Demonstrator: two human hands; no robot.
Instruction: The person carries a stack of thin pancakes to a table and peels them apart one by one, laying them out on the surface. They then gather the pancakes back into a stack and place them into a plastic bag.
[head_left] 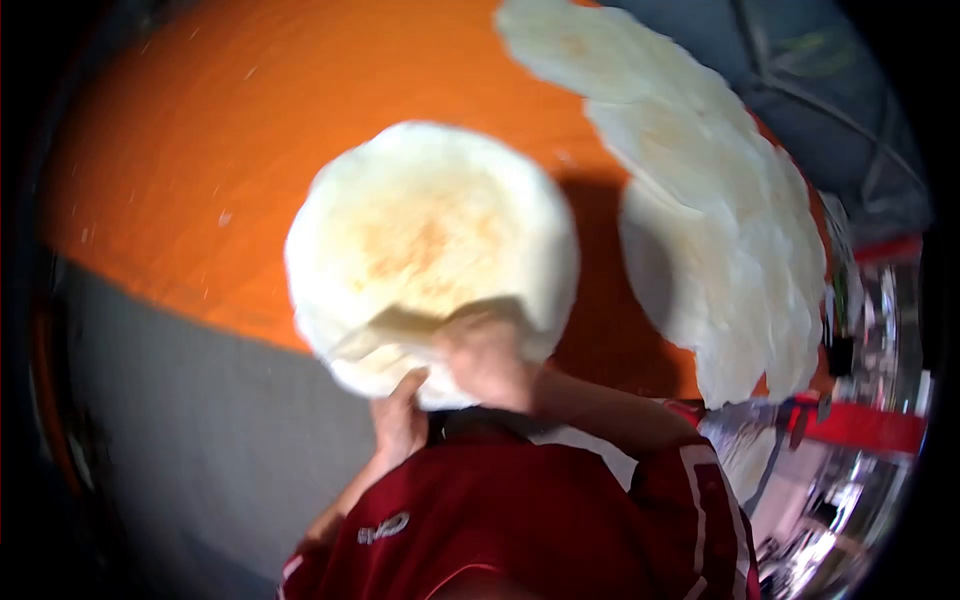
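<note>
A large round pale flatbread (430, 240) with a browned middle lies before me, over the orange surface. My left hand (400, 425) grips its near edge from below, thumb on top. Over the near part of the bread, my right hand (487, 355) is closed and smeared by motion, its fingertips hidden. A pale flap (385, 345) of bread is raised or folded beside that hand, casting a shadow on the bread.
Several overlapping flatbreads (700, 200) run in a curved row along the right side of the orange surface (300, 70). Grey floor (200, 400) shows at the left. Dark grey fabric (830, 90) lies beyond the upper right edge. Red and shiny clutter (860, 430) stands at the right.
</note>
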